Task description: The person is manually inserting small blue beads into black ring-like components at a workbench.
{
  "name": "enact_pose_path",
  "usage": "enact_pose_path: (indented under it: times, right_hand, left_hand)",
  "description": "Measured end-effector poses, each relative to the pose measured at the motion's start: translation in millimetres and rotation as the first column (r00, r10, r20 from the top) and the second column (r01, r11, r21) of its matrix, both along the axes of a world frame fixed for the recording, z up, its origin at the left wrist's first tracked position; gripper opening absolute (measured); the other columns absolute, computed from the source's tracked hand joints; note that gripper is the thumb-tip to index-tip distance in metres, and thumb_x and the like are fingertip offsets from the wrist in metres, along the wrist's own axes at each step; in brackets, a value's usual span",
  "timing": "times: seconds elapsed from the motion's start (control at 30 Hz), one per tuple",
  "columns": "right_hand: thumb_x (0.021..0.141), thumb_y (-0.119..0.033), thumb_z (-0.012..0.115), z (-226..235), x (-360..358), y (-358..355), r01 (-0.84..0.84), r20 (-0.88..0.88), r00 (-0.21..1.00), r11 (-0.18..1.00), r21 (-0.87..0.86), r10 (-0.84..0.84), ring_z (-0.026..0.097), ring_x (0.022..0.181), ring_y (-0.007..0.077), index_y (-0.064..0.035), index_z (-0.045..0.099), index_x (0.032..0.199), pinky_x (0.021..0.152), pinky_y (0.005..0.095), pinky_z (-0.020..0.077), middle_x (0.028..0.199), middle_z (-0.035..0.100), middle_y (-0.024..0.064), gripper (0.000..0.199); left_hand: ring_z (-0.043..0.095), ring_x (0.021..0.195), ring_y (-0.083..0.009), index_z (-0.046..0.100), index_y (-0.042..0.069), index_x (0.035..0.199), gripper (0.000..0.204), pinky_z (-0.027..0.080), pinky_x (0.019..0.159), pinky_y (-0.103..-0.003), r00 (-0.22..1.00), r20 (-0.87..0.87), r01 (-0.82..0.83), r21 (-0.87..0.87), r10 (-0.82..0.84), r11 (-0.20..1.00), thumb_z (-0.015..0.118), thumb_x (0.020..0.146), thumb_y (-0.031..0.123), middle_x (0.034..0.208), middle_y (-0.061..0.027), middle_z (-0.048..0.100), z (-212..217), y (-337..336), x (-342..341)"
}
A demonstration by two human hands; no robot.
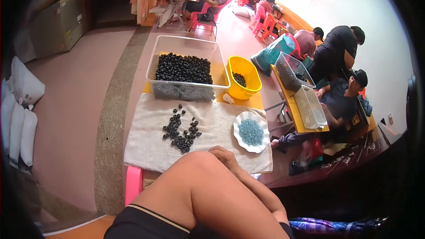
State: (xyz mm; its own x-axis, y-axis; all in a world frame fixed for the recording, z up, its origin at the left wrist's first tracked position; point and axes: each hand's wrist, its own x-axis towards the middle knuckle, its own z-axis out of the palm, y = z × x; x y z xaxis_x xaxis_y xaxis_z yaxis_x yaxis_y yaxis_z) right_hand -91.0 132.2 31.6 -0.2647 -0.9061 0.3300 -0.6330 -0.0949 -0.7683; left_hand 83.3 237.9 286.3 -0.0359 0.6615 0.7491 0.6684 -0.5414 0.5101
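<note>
My right hand (pixel 224 156) rests low over the front edge of a beige cloth (pixel 146 115), between loose black beads and a white plate. Its knuckles show, but its fingers are mostly hidden behind my raised bare knee (pixel 199 163), so I cannot make out what it holds. My left hand is not visible. Loose round black beads (pixel 183 141) lie in a scattered group on the cloth. To the right, a white scalloped plate (pixel 237 138) holds small pale blue beads (pixel 251 132).
Behind the cloth stand a clear plastic box (pixel 152 77) of black beads and a yellow tub (pixel 254 79) with a few more. A pink stool (pixel 133 183) touches the table's left. Another table (pixel 305 126) with bins is at right, people around it. White sacks (pixel 15 128) lie far left.
</note>
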Motion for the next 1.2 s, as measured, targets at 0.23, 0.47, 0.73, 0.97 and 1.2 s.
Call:
enact_pose_path:
  times: [0.23,0.47,0.73,0.97,1.2]
  right_hand:
    - [0.081,-0.001,0.071,6,12,3,0.022,-0.083,0.996,1.000,-0.014,-0.023,0.066,0.080,0.0242,-0.0023,0.066,0.099,0.066,0.0313,0.0528,0.099,0.066,0.0131,0.019]
    - [0.081,-0.001,0.070,-12,14,4,0.045,0.010,0.999,0.999,-0.009,-0.045,0.066,0.077,0.0244,-0.0018,0.065,0.099,0.064,0.0305,0.0528,0.096,0.066,0.0133,0.018]
    - [0.083,-0.001,0.068,-13,24,8,0.123,0.009,0.992,0.992,0.020,-0.123,0.066,0.074,0.0228,-0.0009,0.066,0.098,0.064,0.0298,0.0529,0.096,0.067,0.0127,0.015]
    - [0.084,-0.001,0.067,-20,20,10,0.135,0.028,0.991,0.990,-0.037,-0.134,0.066,0.073,0.0232,-0.0002,0.066,0.097,0.065,0.0294,0.0520,0.094,0.066,0.0132,0.013]
    - [0.082,0.004,0.068,-17,20,12,0.165,0.059,0.985,0.985,-0.042,-0.162,0.065,0.075,0.0166,0.0008,0.066,0.099,0.065,0.0260,0.0510,0.096,0.067,0.0120,0.018]
  left_hand:
    - [0.064,0.094,-0.0393,0.058,-0.003,0.103,0.035,0.051,0.081,-0.047,0.999,0.038,0.026,0.020,-0.026,0.999,0.053,0.092,0.029,0.098,-0.0245,0.066,0,-5,-1]
    - [0.065,0.094,-0.0376,0.060,-0.003,0.105,0.040,0.051,0.080,-0.045,0.994,0.094,0.054,0.052,-0.058,0.997,0.054,0.093,0.034,0.099,-0.0236,0.067,-4,-15,-10]
    - [0.066,0.094,-0.0355,0.062,-0.001,0.108,0.045,0.052,0.079,-0.044,0.973,0.207,0.089,0.067,-0.101,0.994,0.055,0.093,0.041,0.101,-0.0226,0.068,-24,-33,-19]
    - [0.067,0.094,-0.0337,0.064,0.000,0.111,0.050,0.052,0.079,-0.042,0.924,0.337,0.147,0.125,-0.182,0.981,0.057,0.094,0.046,0.102,-0.0216,0.069,-48,-52,-22]
    - [0.063,0.109,-0.0300,0.051,0.012,0.136,0.061,0.045,0.099,-0.038,0.903,0.428,-0.024,0.004,0.020,1.000,0.062,0.091,0.052,0.112,-0.0219,0.067,-96,-97,-24]
